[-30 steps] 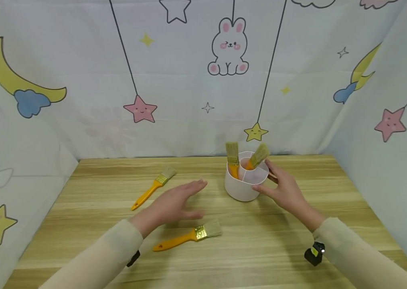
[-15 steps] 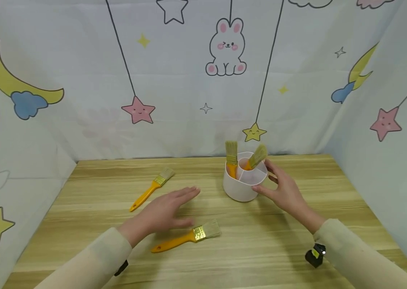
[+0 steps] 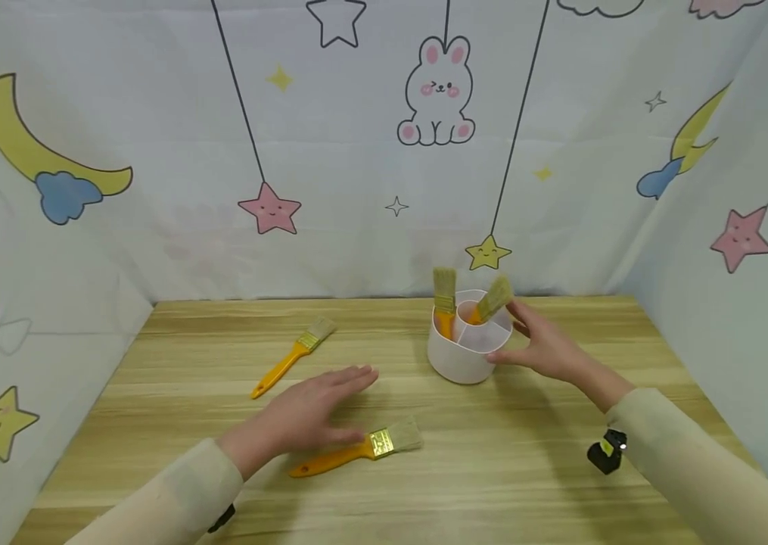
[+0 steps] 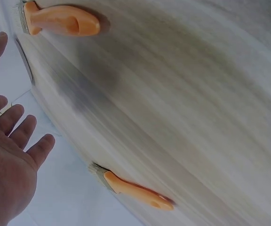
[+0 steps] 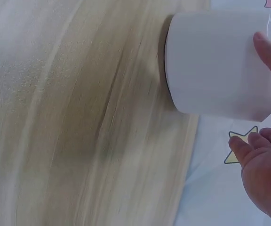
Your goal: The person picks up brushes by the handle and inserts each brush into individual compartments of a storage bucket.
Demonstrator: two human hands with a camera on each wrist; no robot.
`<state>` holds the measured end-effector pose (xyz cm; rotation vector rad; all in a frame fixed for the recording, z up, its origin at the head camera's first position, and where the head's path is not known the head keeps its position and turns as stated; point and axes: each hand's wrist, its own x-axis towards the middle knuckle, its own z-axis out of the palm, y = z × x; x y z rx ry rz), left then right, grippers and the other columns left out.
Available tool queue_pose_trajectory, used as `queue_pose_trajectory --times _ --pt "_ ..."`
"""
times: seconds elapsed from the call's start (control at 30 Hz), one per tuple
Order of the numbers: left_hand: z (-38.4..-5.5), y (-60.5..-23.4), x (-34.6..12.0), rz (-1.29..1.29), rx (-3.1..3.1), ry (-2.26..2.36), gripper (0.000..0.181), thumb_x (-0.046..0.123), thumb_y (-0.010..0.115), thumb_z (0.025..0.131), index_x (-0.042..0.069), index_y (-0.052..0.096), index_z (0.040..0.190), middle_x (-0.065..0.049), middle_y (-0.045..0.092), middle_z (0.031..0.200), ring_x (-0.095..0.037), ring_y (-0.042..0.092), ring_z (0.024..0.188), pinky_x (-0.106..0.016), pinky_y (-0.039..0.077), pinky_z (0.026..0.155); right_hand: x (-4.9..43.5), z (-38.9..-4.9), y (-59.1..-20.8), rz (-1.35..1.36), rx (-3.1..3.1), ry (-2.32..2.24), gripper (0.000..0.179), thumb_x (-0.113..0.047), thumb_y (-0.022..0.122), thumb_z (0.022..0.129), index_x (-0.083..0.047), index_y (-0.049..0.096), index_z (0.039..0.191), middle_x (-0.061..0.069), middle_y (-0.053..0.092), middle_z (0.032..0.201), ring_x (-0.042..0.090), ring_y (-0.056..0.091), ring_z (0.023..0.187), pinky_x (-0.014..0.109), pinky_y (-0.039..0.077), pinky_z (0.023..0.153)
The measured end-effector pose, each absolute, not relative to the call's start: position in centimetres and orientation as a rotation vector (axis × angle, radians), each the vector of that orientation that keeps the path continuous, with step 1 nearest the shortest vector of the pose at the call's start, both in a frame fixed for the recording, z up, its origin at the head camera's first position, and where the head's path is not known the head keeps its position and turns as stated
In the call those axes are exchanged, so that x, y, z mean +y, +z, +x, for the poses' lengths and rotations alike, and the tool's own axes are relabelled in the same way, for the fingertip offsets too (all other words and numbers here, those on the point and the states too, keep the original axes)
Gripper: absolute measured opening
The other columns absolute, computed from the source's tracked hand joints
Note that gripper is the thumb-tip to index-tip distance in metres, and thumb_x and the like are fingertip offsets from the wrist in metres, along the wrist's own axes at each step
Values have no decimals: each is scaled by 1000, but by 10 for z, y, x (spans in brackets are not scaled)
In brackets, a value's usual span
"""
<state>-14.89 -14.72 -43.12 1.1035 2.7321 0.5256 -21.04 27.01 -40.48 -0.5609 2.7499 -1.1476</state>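
A white round divided brush holder (image 3: 463, 361) stands at the back right of the table. Two paintbrushes lean in it bristles up, one paintbrush (image 3: 445, 303) in the left section and another paintbrush (image 3: 492, 299) in the central ring. My right hand (image 3: 547, 350) grips the holder's right side, thumb at the front by the rim and fingers behind; in the right wrist view the thumb lies on the white wall (image 5: 220, 66). With fingers extended, my left hand (image 3: 305, 412) hovers over the table. Below it lies an orange-handled paintbrush (image 3: 356, 453), partly covered by the hand.
Another orange-handled paintbrush (image 3: 291, 357) lies behind and left of my left hand, bristles toward the back. The wooden table (image 3: 492, 484) ends at a white curtain (image 3: 356, 151) printed with stars, a moon and a rabbit, which also encloses both sides.
My left hand has drawn back toward the near left, its thumb now overlapping the near paintbrush. The right hand stays at the holder. The paintbrushes have not moved on the table.
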Motion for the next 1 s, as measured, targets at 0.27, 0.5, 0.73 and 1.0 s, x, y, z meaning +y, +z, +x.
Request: queue_pose_trajectory --times 0.27,0.5,0.73,1.0 --pt "-141 -433 -148 1092 2703 534 82 46 78 98 17 42 166 -5 42 170 -31 44 153 -58 42 121 262 -210 -411 -565 2802 -1173 100 -33 93 87 2 36 162 25 45 162 44 45 149 58 40 122" --pt "-139 -439 -151 1105 2698 547 82 49 77 98 18 43 166 -3 43 169 -30 46 152 -55 43 121 256 -206 -421 -544 2813 -1279 98 -30 94 85 -2 38 160 21 48 159 42 47 148 59 40 122" --pt "-133 -444 -150 1127 2698 532 83 53 76 97 16 44 165 -4 45 167 -28 45 152 -54 40 124 256 -198 -423 -564 2820 -1305 109 -29 93 88 -2 25 169 20 37 169 42 40 153 57 42 121" --pt "-129 -452 -150 1169 2702 493 85 55 75 97 14 45 164 -4 47 167 -29 46 152 -53 39 124 257 -188 -423 -524 2837 -1275 117 -28 92 88 4 14 169 25 25 173 45 39 154 52 44 118"
